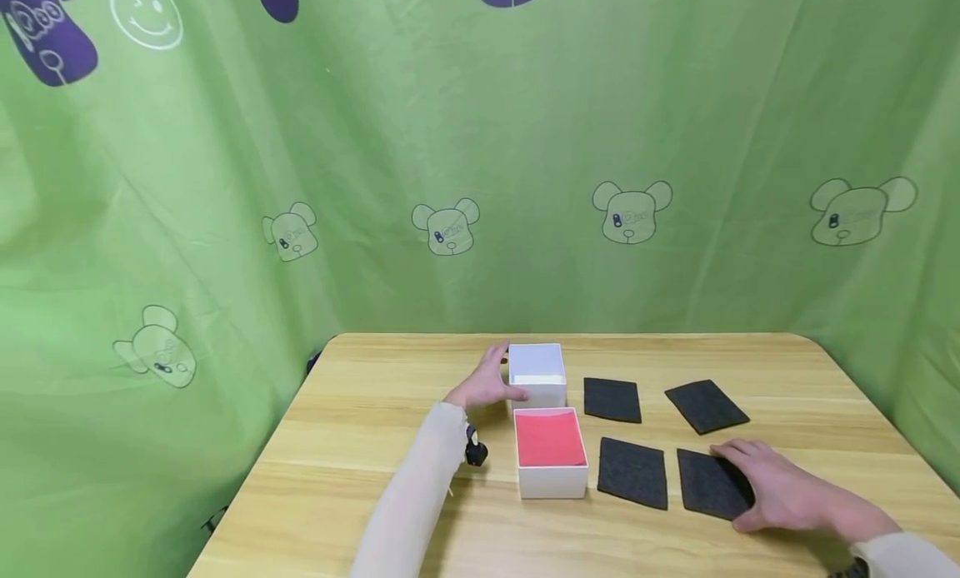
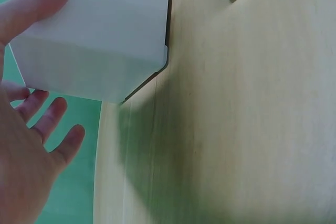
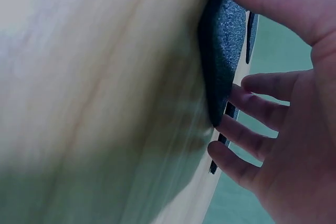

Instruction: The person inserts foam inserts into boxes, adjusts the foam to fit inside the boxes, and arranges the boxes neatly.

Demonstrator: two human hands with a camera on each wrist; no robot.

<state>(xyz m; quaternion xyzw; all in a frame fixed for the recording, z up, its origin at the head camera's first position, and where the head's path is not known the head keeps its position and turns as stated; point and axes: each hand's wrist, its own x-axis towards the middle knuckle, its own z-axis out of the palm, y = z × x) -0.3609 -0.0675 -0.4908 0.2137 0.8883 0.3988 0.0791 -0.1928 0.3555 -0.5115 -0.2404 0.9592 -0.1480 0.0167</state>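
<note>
Two white boxes stand one behind the other in the head view. The nearer box (image 1: 552, 483) has a red sheet (image 1: 550, 439) inside, while the farther box (image 1: 537, 363) shows a pale interior. My left hand (image 1: 486, 386) is at the farther box's left side, thumb against its front corner and fingers spread along it. In the left wrist view the thumb lies over the white box (image 2: 100, 35). My right hand (image 1: 783, 488) holds a thin black square (image 1: 708, 484), like felt, between thumb and fingers at opposite edges. Its right side bows upward in the right wrist view.
Three more black squares lie on the wooden table: one beside the nearer box (image 1: 632, 471), one beside the farther box (image 1: 612, 399), and a turned one (image 1: 707, 406) at back right. A green curtain (image 1: 525, 278) hangs behind the table (image 1: 360, 411).
</note>
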